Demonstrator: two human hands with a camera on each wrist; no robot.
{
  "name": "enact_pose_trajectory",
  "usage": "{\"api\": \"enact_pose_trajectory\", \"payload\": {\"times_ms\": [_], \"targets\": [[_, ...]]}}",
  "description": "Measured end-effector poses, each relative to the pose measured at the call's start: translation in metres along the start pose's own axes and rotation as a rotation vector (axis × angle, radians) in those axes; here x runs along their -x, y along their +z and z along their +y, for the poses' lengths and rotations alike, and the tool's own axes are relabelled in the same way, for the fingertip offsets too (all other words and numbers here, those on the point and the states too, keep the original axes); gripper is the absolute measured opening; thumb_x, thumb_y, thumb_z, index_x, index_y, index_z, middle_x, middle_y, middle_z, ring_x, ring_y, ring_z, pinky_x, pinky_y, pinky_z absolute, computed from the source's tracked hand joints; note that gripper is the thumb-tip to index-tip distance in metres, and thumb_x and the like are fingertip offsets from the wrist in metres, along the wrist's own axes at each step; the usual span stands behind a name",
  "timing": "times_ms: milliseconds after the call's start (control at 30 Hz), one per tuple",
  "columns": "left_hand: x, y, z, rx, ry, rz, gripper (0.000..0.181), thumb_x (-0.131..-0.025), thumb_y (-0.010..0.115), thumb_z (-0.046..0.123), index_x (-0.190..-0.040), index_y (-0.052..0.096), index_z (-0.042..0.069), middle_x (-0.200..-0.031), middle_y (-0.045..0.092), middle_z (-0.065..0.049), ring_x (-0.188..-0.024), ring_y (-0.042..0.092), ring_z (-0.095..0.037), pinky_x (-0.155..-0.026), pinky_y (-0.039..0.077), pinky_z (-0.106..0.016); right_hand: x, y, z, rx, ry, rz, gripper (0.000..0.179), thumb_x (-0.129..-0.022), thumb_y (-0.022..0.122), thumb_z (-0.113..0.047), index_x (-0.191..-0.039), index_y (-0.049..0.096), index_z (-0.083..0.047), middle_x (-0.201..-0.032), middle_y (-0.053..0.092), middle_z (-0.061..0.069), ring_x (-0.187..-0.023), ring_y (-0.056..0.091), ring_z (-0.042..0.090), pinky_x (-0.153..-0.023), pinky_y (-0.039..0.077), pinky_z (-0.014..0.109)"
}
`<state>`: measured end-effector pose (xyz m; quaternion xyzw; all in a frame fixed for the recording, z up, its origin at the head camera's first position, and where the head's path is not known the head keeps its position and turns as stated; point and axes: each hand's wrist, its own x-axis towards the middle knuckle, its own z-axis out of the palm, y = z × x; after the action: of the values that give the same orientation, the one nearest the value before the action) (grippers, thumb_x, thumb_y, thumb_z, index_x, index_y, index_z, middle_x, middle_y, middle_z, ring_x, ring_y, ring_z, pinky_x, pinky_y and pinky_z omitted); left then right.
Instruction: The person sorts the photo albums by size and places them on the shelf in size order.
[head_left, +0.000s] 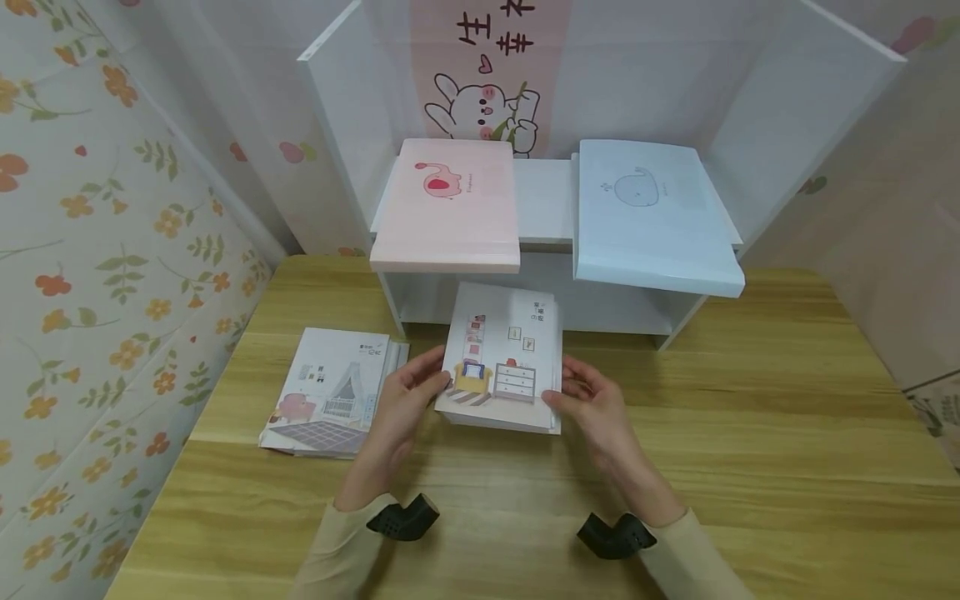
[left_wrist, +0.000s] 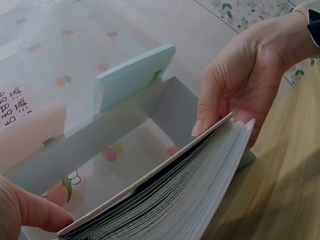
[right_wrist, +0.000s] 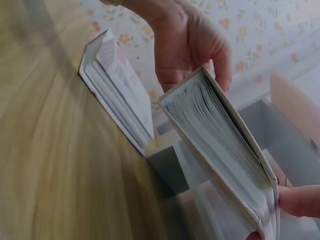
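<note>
My left hand and right hand hold a thick white photo album between them, one at each side, thumbs over the cover. Its cover shows a yellow armchair and a chest of drawers. Both wrist views show the album raised off the table, with its many page edges exposed. In the head view it overlaps the front opening of a white shelf. To the left of my left hand, a second white album, with a tent and a rug on its cover, lies on the table.
On the shelf's upper board lie a pink album with an elephant and a light blue album with a whale, both jutting past its front edge. Tall white side panels rise at both ends. Floral cloth hangs beside the wooden table.
</note>
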<state>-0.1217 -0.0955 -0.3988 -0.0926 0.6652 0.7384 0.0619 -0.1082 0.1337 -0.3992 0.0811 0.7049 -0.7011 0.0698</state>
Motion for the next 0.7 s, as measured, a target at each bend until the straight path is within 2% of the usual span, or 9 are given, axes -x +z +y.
{"api": "enact_pose_trajectory", "payload": {"times_ms": [233, 533, 700], "targets": [[-0.012, 0.001, 0.0, 0.017, 0.002, 0.003, 0.041, -0.09, 0.054, -0.001, -0.131, 0.051, -0.002, -0.131, 0.052, -0.018, -0.115, 0.048, -0.024, -0.097, 0.041, -0.031, -0.015, 0.0, -0.003, 0.019, -0.005, 0.001, 0.058, -0.082, 0.062, 0.01, -0.136, 0.041, 0.006, -0.123, 0.047, 0.019, -0.102, 0.051, 0.023, -0.075, 0.048, 0.015], [-0.022, 0.001, 0.001, 0.039, 0.01, 0.004, 0.042, -0.091, 0.053, 0.0, -0.133, 0.048, -0.003, -0.131, 0.05, -0.018, -0.113, 0.048, -0.023, -0.084, 0.044, -0.022, -0.031, 0.002, -0.002, 0.017, -0.009, -0.008, 0.058, -0.082, 0.063, 0.009, -0.136, 0.041, 0.007, -0.122, 0.048, 0.023, -0.107, 0.05, 0.027, -0.074, 0.046, 0.014], [-0.026, 0.001, 0.001, 0.045, 0.012, 0.018, 0.042, -0.09, 0.053, -0.001, -0.132, 0.048, -0.004, -0.131, 0.05, -0.02, -0.114, 0.048, -0.024, -0.084, 0.043, -0.021, -0.036, 0.003, -0.001, 0.027, -0.003, -0.01, 0.058, -0.082, 0.063, 0.008, -0.136, 0.042, 0.007, -0.123, 0.048, 0.022, -0.109, 0.05, 0.028, -0.075, 0.046, 0.013]]}}
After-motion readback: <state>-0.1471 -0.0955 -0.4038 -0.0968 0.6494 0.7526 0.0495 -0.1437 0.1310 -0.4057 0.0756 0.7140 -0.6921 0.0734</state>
